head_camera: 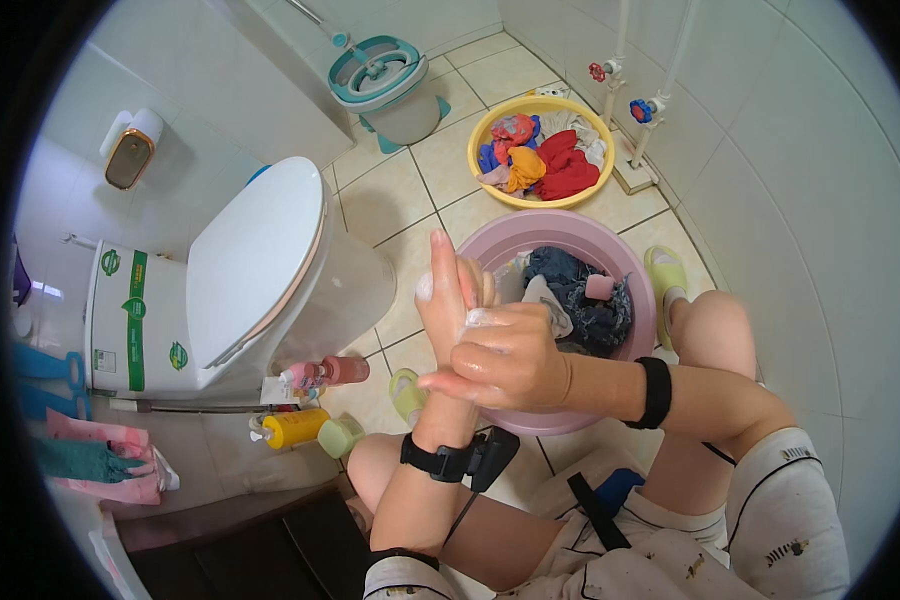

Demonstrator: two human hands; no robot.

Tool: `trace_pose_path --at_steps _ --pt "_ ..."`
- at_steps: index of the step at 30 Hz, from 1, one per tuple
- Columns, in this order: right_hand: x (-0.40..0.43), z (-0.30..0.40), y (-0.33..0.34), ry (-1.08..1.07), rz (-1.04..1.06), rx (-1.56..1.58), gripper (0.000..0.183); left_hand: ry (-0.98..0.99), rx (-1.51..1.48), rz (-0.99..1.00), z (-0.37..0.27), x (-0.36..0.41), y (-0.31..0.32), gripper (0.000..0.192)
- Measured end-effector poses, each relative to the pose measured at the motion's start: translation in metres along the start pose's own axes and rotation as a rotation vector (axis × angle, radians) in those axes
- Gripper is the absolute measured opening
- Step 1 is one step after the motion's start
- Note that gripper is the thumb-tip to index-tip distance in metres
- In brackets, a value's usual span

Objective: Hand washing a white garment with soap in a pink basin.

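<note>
My left hand (pixel 450 281), wet and dabbed with white foam, points away from me with one finger straight and others bent. It holds nothing that I can see. My right hand (pixel 514 356) is curled against it near the base of the thumb, soapy too; its grip hides that part of the left hand. Both are above the near left rim of a pink plastic basin (pixel 637 300). Inside the basin lie dark blue denim clothing (pixel 570 270), a white and grey cloth (pixel 551 304) and a pink block (pixel 599 286), perhaps soap.
A yellow basin (pixel 474 161) of colourful clothes stands beyond. A mop bucket (pixel 397 97) is at the back, and pipe valves (pixel 640 111) are at right. Left are a toilet (pixel 262 255), pink bottles (pixel 337 371), a yellow pump bottle (pixel 296 428) and a green container (pixel 340 437).
</note>
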State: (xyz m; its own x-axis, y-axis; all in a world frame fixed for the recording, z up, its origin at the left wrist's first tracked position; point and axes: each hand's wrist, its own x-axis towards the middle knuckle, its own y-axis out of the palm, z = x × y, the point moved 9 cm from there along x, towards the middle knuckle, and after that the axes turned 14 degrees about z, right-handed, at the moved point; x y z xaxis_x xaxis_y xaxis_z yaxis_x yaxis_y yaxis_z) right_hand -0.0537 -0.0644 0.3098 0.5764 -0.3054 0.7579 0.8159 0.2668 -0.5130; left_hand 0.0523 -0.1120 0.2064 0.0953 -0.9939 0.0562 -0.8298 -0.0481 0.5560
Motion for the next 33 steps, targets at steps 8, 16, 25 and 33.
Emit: trace_pose_path --at_steps 8,16,25,33 --pt "0.002 -0.056 0.009 0.254 -0.116 -0.198 0.029 -0.011 -0.142 -0.423 0.037 0.002 -0.022 0.036" --pt "-0.004 -0.097 0.022 0.427 0.009 -0.140 0.028 -0.078 -0.290 -0.344 0.046 -0.006 0.005 0.034" --pt "0.002 -0.118 0.014 0.576 0.110 -0.289 0.028 -0.126 -0.276 -0.391 0.050 0.004 0.006 0.031" --pt "-0.008 -0.098 0.024 0.384 0.153 -0.402 0.025 -0.096 -0.176 -0.178 0.052 0.021 0.025 0.036"
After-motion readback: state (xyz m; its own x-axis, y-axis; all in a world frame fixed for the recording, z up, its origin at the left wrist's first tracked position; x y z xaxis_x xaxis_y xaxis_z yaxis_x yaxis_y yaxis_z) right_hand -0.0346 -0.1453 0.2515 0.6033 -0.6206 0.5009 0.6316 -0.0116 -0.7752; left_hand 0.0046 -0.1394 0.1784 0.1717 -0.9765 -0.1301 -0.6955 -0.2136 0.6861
